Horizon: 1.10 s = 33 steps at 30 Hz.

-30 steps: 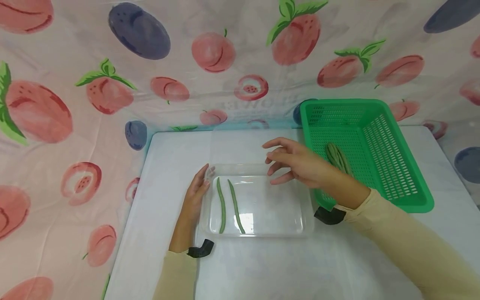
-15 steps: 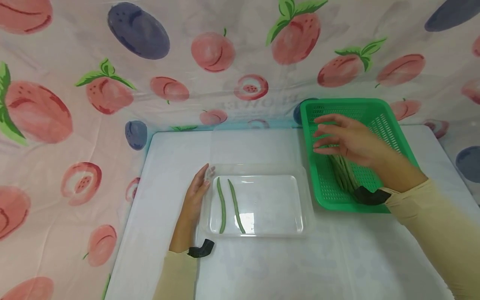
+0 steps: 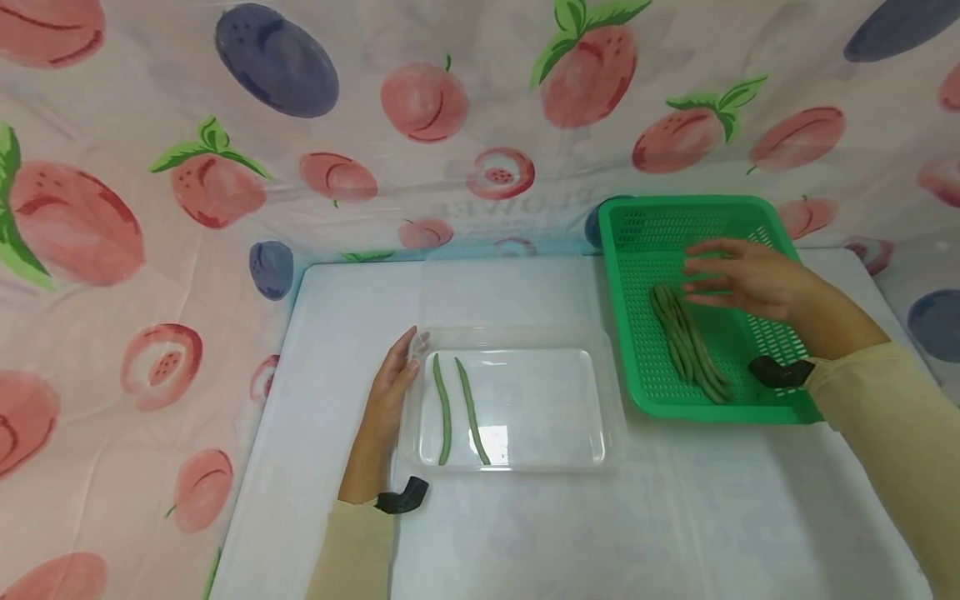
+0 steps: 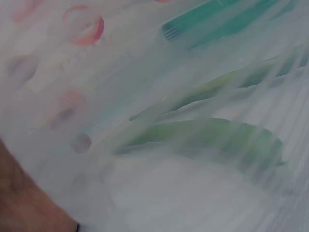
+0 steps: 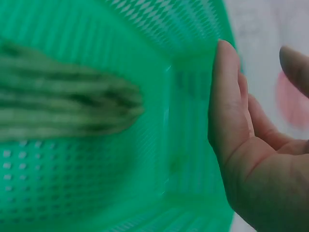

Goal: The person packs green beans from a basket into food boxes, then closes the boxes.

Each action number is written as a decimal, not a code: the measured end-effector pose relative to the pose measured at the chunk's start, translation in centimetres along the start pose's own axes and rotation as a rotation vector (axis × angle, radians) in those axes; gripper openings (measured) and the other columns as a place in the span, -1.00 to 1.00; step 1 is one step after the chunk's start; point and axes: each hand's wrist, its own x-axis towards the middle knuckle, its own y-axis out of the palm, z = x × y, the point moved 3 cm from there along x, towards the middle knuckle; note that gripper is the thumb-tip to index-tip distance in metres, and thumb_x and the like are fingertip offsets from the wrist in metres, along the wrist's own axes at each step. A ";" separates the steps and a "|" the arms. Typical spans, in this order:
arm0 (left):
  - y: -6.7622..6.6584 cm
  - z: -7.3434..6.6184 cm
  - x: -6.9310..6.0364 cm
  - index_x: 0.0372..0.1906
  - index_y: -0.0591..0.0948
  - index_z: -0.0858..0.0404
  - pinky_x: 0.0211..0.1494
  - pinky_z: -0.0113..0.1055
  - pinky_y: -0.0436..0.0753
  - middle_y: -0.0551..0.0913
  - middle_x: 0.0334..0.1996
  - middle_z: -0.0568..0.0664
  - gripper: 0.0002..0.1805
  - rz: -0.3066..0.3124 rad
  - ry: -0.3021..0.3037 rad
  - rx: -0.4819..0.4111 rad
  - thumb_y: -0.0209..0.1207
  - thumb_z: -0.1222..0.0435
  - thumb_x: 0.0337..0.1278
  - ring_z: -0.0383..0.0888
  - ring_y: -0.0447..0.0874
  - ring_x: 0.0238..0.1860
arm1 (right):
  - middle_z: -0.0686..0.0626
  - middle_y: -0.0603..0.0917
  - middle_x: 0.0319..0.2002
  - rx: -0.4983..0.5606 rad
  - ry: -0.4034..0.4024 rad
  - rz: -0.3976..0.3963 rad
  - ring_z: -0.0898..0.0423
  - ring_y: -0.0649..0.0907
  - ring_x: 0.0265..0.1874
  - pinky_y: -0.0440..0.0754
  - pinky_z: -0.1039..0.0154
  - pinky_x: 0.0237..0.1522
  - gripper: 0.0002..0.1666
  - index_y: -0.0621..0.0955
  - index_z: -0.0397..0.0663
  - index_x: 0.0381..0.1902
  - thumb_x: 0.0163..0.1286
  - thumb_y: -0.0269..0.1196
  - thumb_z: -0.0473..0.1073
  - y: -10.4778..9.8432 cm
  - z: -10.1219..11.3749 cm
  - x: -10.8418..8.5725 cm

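Observation:
My left hand [image 3: 392,383] holds the left side of a clear plastic container [image 3: 555,340], its fingertips partly seen through the rim. Two green beans, a left one [image 3: 443,408] and a right one [image 3: 472,408], lie apart inside. Both appear blurred through the plastic in the left wrist view, as the nearer bean [image 4: 203,137] and the farther bean [image 4: 217,87]. With fingers extended and nothing held, my right hand [image 3: 757,279] hovers over a green basket [image 3: 618,317]. Below and left of it, a bundle of green beans [image 3: 686,346] lies on the basket floor.
The basket stands right of the container on a white-covered table [image 3: 525,542]. A fruit-printed sheet [image 3: 337,75] hangs behind and at the sides. A black wrist mount [image 3: 780,372] on the right arm overlaps the basket's lower right part.
My right hand has moved right, from above the container to above the basket, with nothing in it. The left hand, the container and its two beans stay in place.

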 end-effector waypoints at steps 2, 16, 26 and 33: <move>0.0 0.0 0.0 0.60 0.22 -0.02 0.59 0.17 0.19 0.14 0.62 -0.18 -0.41 -0.002 0.005 -0.013 -0.04 0.20 0.57 -0.04 0.10 0.61 | 0.15 0.44 0.15 -0.024 0.029 -0.002 0.22 0.69 -0.01 0.68 0.20 0.18 -0.49 0.23 0.10 0.40 0.61 0.10 -0.06 -0.6 -0.7 0.4; 0.0 -0.1 0.0 0.58 0.25 -0.09 0.59 0.12 0.19 0.19 0.60 -0.22 -0.42 -0.005 0.004 -0.020 -0.03 0.22 0.56 -0.09 0.15 0.58 | 0.20 0.49 0.18 -0.126 0.125 -0.005 0.22 0.66 0.09 0.61 0.10 0.30 -0.19 0.16 -0.09 0.51 0.51 0.25 0.05 -2.7 -4.1 3.1; 0.0 -0.1 0.0 0.58 0.24 -0.09 0.59 0.13 0.21 0.17 0.60 -0.22 -0.42 -0.010 -0.017 -0.010 -0.02 0.20 0.56 -0.09 0.14 0.59 | 0.17 0.57 0.11 -0.243 0.187 -0.027 0.26 0.66 0.01 0.66 0.13 0.22 -0.06 0.16 -0.23 0.54 0.47 0.28 0.14 -3.6 -5.4 4.5; 0.0 -0.2 0.0 0.60 0.21 -0.03 0.58 0.17 0.22 0.18 0.60 -0.22 -0.40 -0.008 -0.010 -0.005 -0.04 0.22 0.57 -0.08 0.14 0.60 | 0.25 0.60 0.00 -0.259 0.210 -0.037 0.32 0.63 -0.05 0.68 0.17 0.16 -0.05 0.20 -0.22 0.53 0.45 0.28 0.18 -3.7 -6.0 5.1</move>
